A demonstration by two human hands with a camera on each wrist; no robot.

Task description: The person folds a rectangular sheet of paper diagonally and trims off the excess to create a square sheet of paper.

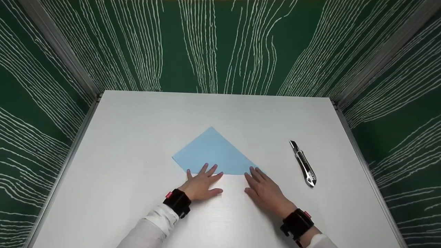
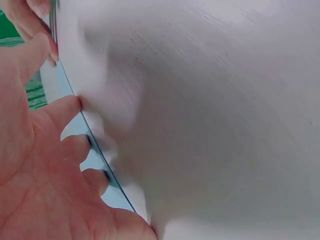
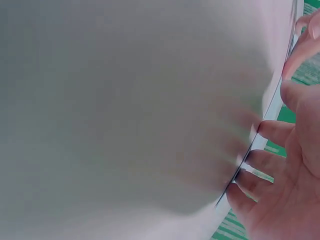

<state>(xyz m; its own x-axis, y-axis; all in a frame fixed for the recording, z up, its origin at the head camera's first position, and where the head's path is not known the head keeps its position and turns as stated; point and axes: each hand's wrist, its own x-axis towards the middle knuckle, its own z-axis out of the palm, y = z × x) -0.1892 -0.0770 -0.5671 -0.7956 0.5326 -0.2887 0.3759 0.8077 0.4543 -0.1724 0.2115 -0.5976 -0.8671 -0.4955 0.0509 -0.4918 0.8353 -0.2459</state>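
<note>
A sheet of light blue paper (image 1: 213, 150) lies flat on the white table, with one corner pointing away and a long straight edge toward the person. My left hand (image 1: 202, 185) rests with spread fingers on the left part of that near edge. On the right end of the same edge, the fingertips of my right hand (image 1: 265, 190) press down, covering much of the right corner. In the left wrist view the fingers of the left hand (image 2: 55, 165) lie across the paper's edge. The right wrist view shows the right hand (image 3: 285, 165) with its fingertips along the edge.
A utility knife (image 1: 304, 165) with a black and silver handle lies to the right of the paper, its blade end pointing away. The white table (image 1: 137, 120) is enclosed by green walls (image 1: 172, 44) with pale wavy lines and grey frame posts.
</note>
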